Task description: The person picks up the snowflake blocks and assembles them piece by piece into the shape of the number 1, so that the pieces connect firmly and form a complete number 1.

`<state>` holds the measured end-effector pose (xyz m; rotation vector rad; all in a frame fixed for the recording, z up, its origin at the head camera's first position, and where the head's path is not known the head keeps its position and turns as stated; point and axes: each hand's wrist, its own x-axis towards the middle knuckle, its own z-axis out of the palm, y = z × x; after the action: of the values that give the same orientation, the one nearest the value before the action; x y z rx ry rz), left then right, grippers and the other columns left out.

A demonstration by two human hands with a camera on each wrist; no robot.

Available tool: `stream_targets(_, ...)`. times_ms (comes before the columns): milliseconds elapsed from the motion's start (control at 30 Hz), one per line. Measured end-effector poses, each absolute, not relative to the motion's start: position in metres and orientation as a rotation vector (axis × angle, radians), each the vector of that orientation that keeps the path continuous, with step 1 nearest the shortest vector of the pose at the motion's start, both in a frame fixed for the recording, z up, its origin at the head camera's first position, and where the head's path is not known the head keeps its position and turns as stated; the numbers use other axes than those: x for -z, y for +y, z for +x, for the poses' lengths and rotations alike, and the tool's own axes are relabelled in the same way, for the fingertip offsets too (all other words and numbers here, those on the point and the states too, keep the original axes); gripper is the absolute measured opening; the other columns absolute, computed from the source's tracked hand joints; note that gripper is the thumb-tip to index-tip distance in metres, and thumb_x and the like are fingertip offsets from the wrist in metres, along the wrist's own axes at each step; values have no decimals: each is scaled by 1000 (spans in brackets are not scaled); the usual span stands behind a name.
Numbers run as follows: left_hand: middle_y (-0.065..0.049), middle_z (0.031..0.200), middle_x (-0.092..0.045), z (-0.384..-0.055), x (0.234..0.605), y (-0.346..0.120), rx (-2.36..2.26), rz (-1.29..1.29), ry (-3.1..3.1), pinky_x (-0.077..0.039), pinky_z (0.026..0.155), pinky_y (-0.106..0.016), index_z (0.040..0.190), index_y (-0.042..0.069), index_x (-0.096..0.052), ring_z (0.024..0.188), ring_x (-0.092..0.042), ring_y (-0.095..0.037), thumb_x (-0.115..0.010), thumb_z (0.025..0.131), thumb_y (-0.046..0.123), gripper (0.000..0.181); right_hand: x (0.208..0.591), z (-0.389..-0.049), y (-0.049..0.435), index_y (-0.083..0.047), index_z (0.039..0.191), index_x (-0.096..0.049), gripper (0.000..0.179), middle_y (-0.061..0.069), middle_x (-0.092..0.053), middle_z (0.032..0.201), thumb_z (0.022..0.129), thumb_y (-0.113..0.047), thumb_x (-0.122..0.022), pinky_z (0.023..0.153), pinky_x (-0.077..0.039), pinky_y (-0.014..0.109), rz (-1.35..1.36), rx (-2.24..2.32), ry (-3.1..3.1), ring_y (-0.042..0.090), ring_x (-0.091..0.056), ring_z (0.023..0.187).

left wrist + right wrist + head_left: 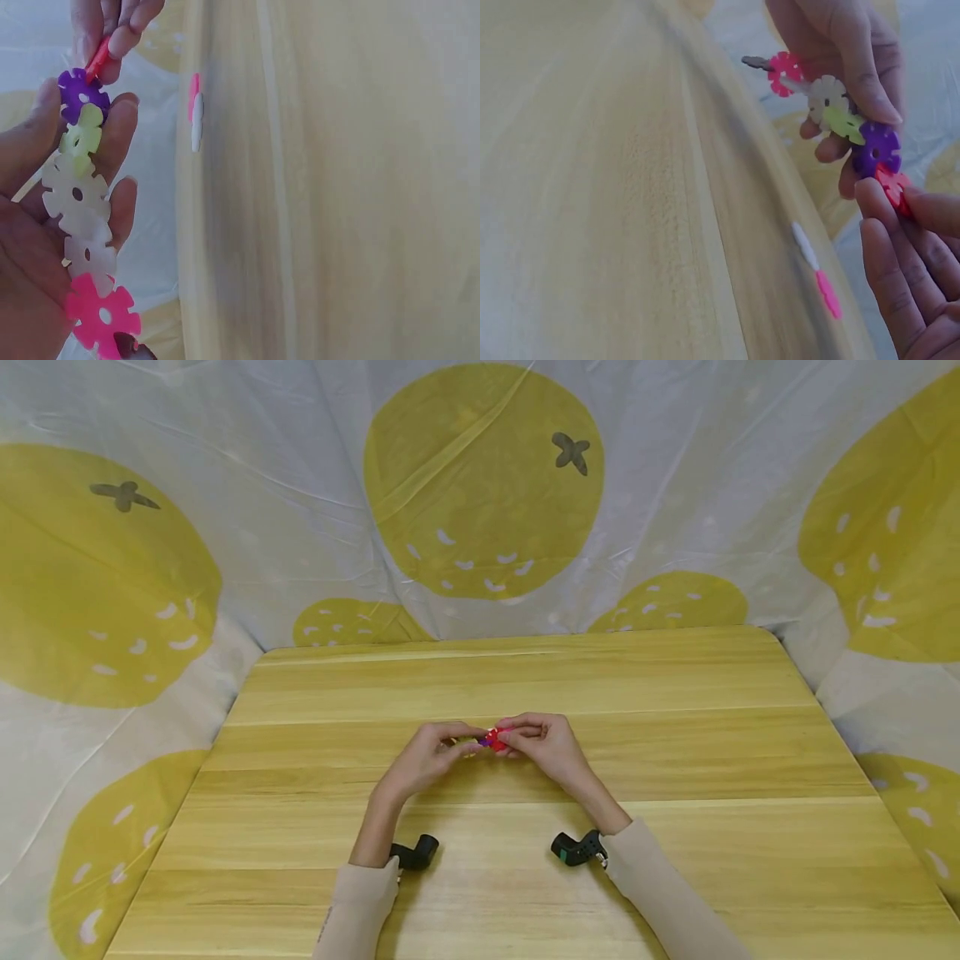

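My left hand [417,763] holds a chain of plastic snowflake discs, with thumb and fingers pinching the purple disc [71,90]. Down across its palm run a yellow-green disc [90,138], two whitish discs [63,199] and a bright pink disc [88,315], slotted edge to edge. A dark brown disc [755,62] forms the far end. At the other end, my right hand [551,753] pinches a red disc [889,184] between thumb and forefinger. The red disc meets the purple one's rim at an angle. Its remaining fingers stretch out beneath.
On the wooden table [675,743], close to an edge, lie a loose white piece [803,244] and a pink piece [827,293] end to end. Black wrist cameras [417,853] sit on both forearms. A cloth with yellow fruit prints [480,485] hangs behind the table.
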<state>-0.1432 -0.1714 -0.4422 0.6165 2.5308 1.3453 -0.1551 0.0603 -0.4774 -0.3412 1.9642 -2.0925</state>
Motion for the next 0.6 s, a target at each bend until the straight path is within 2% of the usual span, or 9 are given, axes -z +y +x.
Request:
stream_targets(133,-8,120,-77,-144,443,-168,-1353,630,2569,-55,89,-33,121,8,-77,109,-70,-28,-70,98,7,24,478,-154,60,10,113,-73,21,30,-75,106,97,-2,-70,80,-62,48,-351,2100,1986,20,-79,79)
stream_targets(400,-7,114,-77,-144,442,-165,-1409,695,2603,-54,87,-36,121,5,-76,103,-68,-25,-71,96,5,25,475,-151,56,10,108,-73,14,29,-76,104,96,2,-69,78,-63,45,-400,2141,2065,40,-78,88)
stream_targets(600,-8,117,-77,-143,443,-167,-1423,691,2603,-54,89,-39,122,5,-76,105,-68,-26,-71,95,1,27,474,-148,51,9,106,-72,13,29,-76,104,96,2,-69,79,-62,47,-442,2126,2118,43,-77,90)
